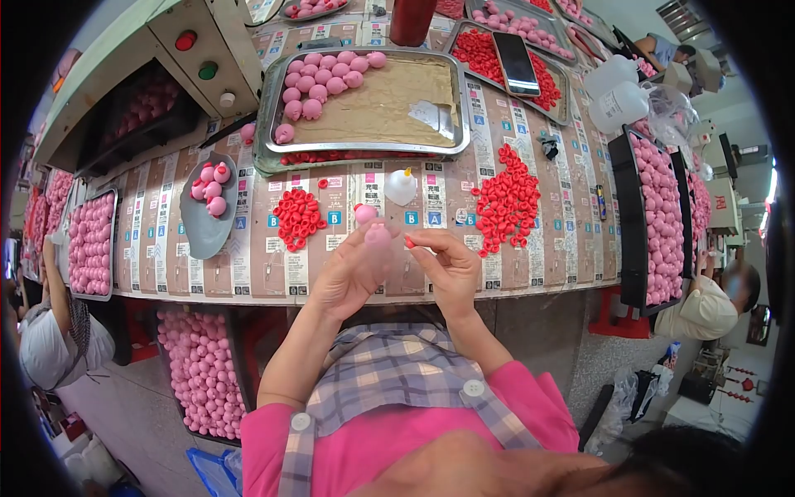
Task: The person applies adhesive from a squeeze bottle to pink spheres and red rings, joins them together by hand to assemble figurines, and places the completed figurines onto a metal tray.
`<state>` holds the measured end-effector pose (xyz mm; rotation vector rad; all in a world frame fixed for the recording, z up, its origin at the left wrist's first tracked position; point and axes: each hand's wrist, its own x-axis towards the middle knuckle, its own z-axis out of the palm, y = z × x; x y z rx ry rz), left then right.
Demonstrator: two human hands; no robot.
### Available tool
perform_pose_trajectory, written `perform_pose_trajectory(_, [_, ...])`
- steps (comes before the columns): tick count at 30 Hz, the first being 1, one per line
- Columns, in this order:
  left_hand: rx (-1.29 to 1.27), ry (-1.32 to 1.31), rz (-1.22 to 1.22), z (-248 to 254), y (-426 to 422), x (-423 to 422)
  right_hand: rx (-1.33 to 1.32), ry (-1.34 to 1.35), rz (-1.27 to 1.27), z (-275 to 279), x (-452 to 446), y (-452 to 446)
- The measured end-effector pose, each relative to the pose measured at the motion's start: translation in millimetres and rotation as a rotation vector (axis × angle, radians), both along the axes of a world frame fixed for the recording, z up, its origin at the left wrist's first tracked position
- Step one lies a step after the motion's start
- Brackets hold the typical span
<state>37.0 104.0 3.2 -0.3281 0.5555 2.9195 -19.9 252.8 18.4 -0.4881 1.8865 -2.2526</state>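
Note:
My left hand [344,277] is closed on a small pink ball [378,235], held up over the table's front edge. Just beyond its fingertips shows another pink ball [365,213] with a red piece on it; whether the hand touches that one I cannot tell. Between thumb and forefinger, my right hand [451,273] pinches a small red piece [409,242], close to the held ball but apart from it. A white bottle with a yellowish tip [402,187] stands beyond both hands. Piles of red rings lie to the left [300,219] and right [508,201].
A metal tray [460,108] with pink balls lies at the back, beside a phone [515,64] on red pieces. A grey dish [199,240] holds several balls. Crates of pink balls stand right [658,215] and below left [199,364]. People sit at both sides.

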Motion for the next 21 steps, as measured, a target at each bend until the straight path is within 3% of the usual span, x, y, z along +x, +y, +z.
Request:
perform_pose_trajectory(8, [-0.219, -0.04, 0.047, 1.6, 1.1, 1.2, 0.031, 0.041, 0.023, -5.4, 0.1, 0.1])
perform_pose_trajectory(10, [-0.374, 0.011, 0.121, 3.0, 3.9, 0.8, 0.034, 0.042, 0.024, -2.5, 0.1, -0.1])
perform_pose_trajectory(14, [-0.651, 0.114, 0.23, -9.8, 4.0, 2.4, 0.108, 0.183, 0.014, 0.4, 0.1, 0.3])
perform_pose_trajectory(20, [-0.739, 0.152, 0.278, 3.5, 11.5, -0.1, 0.191, 0.317, 0.03, 4.4, 4.4, -1.3])
perform_pose_trajectory(21, [-0.853, 0.159, 0.293, 1.2, 11.4, 0.2, 0.213, 0.351, 0.028, 6.3, 5.6, -2.5])
